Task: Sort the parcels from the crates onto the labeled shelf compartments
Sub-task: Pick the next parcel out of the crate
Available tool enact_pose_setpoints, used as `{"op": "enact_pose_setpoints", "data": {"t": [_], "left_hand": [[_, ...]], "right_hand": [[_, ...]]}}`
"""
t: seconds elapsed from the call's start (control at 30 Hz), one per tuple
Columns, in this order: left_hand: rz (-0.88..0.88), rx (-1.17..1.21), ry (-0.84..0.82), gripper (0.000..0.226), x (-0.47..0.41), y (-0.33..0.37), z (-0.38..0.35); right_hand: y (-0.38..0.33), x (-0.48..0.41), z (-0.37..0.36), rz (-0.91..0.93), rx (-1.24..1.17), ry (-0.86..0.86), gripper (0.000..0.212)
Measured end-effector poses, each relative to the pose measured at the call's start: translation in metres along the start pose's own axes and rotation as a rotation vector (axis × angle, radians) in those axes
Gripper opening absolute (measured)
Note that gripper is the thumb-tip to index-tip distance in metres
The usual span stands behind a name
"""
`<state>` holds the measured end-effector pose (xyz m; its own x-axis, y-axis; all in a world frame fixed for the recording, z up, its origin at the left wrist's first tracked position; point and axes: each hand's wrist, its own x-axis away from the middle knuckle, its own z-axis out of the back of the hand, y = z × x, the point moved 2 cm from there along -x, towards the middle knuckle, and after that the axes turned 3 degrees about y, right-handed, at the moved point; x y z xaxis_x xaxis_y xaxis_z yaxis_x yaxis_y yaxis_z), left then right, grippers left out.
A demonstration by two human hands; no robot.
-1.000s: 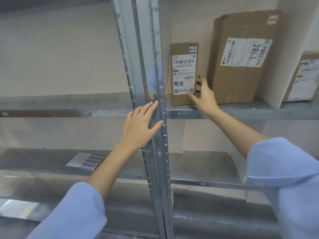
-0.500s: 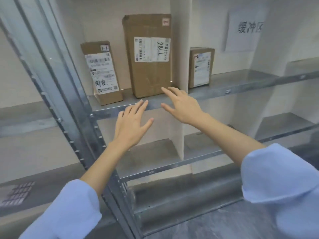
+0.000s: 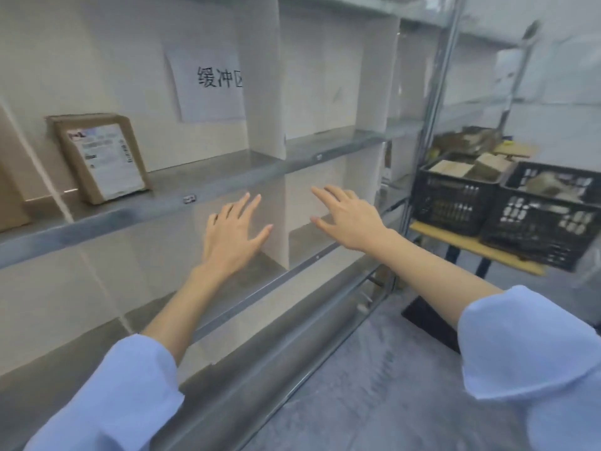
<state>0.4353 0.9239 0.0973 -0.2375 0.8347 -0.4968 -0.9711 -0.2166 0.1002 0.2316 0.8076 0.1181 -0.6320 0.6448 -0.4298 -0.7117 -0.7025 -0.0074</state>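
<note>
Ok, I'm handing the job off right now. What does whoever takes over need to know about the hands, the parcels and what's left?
Left hand: open, fingers spread, holding nothing, in front of the lower compartments.
Right hand: open and empty, beside the left.
Done: one labelled parcel stands on the upper shelf, in the compartment with the paper sign. The edge of another box shows at far left.
Left: the black crates on the wooden table to the right hold more parcels to sort. Fetching one looks like the likely next move.
</note>
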Motion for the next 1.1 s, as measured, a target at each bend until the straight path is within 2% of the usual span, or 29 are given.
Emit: {"op": "enact_pose_setpoints", "data": {"t": [0.17, 0.37, 0.57, 0.97, 1.1], "left_hand": [[-0.12, 0.053, -0.018, 0.067, -0.056, 0.105, -0.055], [-0.261, 0.156, -0.079, 0.067, -0.119, 0.214, -0.113], [-0.403, 0.218, -0.054, 0.067, -0.186, 0.314, -0.169], [-0.621, 0.341, -0.072, 0.068, -0.373, 0.501, -0.286], [-0.664, 0.405, -0.127, 0.068, -0.416, 0.561, -0.325]], "right_hand": [[0.129, 0.029, 0.004, -0.178, 0.051, -0.04, 0.069], [0.251, 0.059, 0.009, -0.372, 0.049, -0.052, 0.07], [0.365, 0.077, -0.003, -0.558, 0.081, -0.06, 0.071], [0.595, 0.039, -0.01, -0.844, 0.175, -0.012, 0.073], [0.664, 0.036, -0.021, -0.928, 0.179, -0.004, 0.075]]}}
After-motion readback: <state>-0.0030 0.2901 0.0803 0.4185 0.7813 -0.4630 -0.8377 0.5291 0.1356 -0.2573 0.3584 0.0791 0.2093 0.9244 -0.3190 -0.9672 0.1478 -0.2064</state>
